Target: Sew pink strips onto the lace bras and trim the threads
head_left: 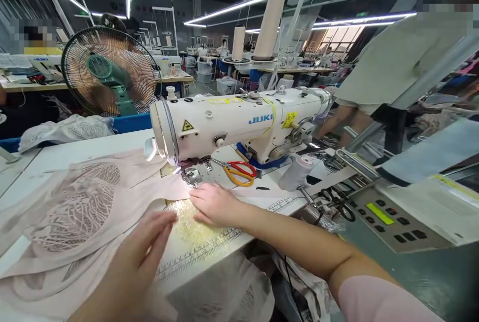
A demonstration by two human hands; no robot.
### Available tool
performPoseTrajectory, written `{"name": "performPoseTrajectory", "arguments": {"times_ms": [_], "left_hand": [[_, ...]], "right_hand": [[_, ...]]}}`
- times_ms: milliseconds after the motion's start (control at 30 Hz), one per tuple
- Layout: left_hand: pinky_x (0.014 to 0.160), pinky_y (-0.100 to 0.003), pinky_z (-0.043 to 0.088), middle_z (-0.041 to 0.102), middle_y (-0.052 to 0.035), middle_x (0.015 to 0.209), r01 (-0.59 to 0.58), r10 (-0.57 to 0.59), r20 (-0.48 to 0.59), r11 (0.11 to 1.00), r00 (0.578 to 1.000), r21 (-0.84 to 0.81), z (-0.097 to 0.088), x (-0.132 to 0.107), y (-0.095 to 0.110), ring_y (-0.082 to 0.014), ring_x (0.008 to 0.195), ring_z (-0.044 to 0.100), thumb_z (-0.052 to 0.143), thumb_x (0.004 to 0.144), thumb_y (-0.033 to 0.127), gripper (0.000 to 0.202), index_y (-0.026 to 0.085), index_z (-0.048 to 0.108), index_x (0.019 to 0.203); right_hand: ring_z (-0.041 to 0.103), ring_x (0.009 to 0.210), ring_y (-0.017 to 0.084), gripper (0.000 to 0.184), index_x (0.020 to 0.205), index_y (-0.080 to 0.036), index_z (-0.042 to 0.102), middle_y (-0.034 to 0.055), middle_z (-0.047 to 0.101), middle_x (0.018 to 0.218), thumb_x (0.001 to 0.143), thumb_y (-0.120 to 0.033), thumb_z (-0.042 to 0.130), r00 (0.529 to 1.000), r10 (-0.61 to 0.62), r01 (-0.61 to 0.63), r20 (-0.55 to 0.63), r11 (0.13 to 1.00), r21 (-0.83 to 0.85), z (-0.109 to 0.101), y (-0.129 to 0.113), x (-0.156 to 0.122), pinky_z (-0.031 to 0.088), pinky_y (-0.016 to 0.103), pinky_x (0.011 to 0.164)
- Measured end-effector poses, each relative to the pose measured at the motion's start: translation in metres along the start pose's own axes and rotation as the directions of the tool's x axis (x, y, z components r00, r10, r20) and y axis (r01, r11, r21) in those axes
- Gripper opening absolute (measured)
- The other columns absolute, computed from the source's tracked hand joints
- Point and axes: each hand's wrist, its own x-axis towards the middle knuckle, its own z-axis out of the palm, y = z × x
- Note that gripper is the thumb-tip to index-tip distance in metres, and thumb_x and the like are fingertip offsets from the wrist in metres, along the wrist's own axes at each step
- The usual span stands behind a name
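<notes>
A pale pink garment (130,182) with lace-patterned cups lies on the white sewing table. Its narrow fabric strip (175,187) runs under the needle end of a white JUKI sewing machine (224,117). My right hand (215,205) is closed at the strip's edge, fingertips beside the presser foot; the fingers partly hide what they grip. Nearer to me, my left hand (144,242) hovers over the garment's edge, fingers stretched out and thumb apart, holding nothing. Red-handled scissors (242,168) and a yellow-handled pair (239,177) lie behind my right hand.
A grey thread cone (296,173) stands right of the scissors. A control box (404,214) with a lit display is at the right. Printed rulers (202,253) line the table's front edge. A green fan (110,72) stands at the back left; a person (389,57) stands behind the machine.
</notes>
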Motion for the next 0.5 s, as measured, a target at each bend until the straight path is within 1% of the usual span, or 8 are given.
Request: {"name": "performPoseTrajectory", "arguments": {"times_ms": [33,67,133,200,267,333,433,500], "left_hand": [[0.086,-0.034,0.057,0.064,-0.0077,0.120,-0.011,0.011,-0.006,1.000,1.000,0.011,0.012,0.012,-0.005,-0.0197,0.106,0.063,0.037,0.098,0.029,0.036,0.023,0.052,0.130],[0.088,-0.034,0.056,0.063,-0.0093,0.124,-0.034,0.033,0.026,0.999,0.999,0.042,0.024,0.022,-0.011,-0.0206,0.110,0.062,0.033,0.098,0.028,0.039,0.021,0.052,0.131],[0.091,-0.038,0.055,0.061,-0.0144,0.127,-0.125,0.114,0.092,0.983,0.989,0.134,0.046,0.038,-0.023,-0.0244,0.116,0.060,0.030,0.097,0.026,0.041,0.012,0.054,0.128],[0.093,-0.043,0.054,0.062,-0.0173,0.125,-0.217,0.185,0.164,0.955,0.969,0.203,0.058,0.044,-0.034,-0.0284,0.117,0.058,0.032,0.097,0.028,0.042,0.007,0.056,0.125],[0.093,-0.045,0.053,0.064,-0.0172,0.121,-0.273,0.226,0.219,0.937,0.949,0.218,0.058,0.043,-0.043,-0.0295,0.115,0.059,0.034,0.097,0.030,0.042,0.007,0.056,0.124],[0.092,-0.045,0.052,0.063,-0.0167,0.121,-0.303,0.247,0.262,0.932,0.933,0.201,0.052,0.041,-0.048,-0.0287,0.113,0.059,0.037,0.096,0.031,0.040,0.010,0.055,0.125],[0.095,-0.046,0.049,0.061,-0.0151,0.120,-0.323,0.264,0.279,0.926,0.923,0.194,0.043,0.038,-0.056,-0.0277,0.113,0.057,0.036,0.096,0.030,0.038,0.014,0.054,0.125],[0.098,-0.047,0.046,0.059,-0.0138,0.122,-0.341,0.280,0.282,0.919,0.918,0.199,0.043,0.038,-0.061,-0.0274,0.114,0.055,0.036,0.096,0.030,0.037,0.017,0.053,0.126]], "right_hand": [[0.056,0.104,0.028,0.036,0.104,-0.011,0.064,0.0136,0.065,0.116,0.086,-0.042,0.063,1.000,-0.005,0.005,0.010,1.000,-0.017,0.001,-0.001,0.001,0.047,0.040,0.082],[0.056,0.103,0.027,0.034,0.100,-0.012,0.065,0.0128,0.067,0.110,0.087,-0.043,0.062,1.000,-0.011,0.011,0.016,1.000,-0.027,0.002,-0.003,0.002,0.046,0.040,0.083],[0.056,0.104,0.027,0.033,0.096,-0.012,0.065,0.0118,0.068,0.103,0.087,-0.043,0.061,1.000,-0.025,0.025,0.008,0.999,-0.019,0.003,-0.008,0.003,0.045,0.041,0.085],[0.058,0.102,0.027,0.033,0.097,-0.011,0.064,0.0120,0.068,0.102,0.087,-0.042,0.061,0.999,-0.045,0.046,-0.018,0.999,0.018,0.005,-0.013,0.004,0.046,0.040,0.085],[0.060,0.097,0.025,0.032,0.097,-0.009,0.064,0.0120,0.068,0.100,0.086,-0.040,0.062,0.996,-0.067,0.070,-0.052,0.996,0.063,0.007,-0.015,0.005,0.047,0.038,0.084],[0.061,0.091,0.023,0.026,0.093,-0.010,0.063,0.0103,0.068,0.095,0.087,-0.035,0.060,0.991,-0.103,0.112,-0.086,0.988,0.107,0.008,-0.016,0.004,0.048,0.036,0.082],[0.062,0.088,0.020,0.019,0.089,-0.012,0.062,0.0088,0.068,0.091,0.091,-0.029,0.052,0.978,-0.156,0.176,-0.140,0.973,0.150,0.009,-0.011,0.001,0.048,0.032,0.079],[0.063,0.089,0.020,0.018,0.089,-0.014,0.061,0.0088,0.068,0.091,0.092,-0.028,0.049,0.969,-0.181,0.208,-0.166,0.965,0.161,0.010,-0.007,-0.002,0.049,0.031,0.079]]}}
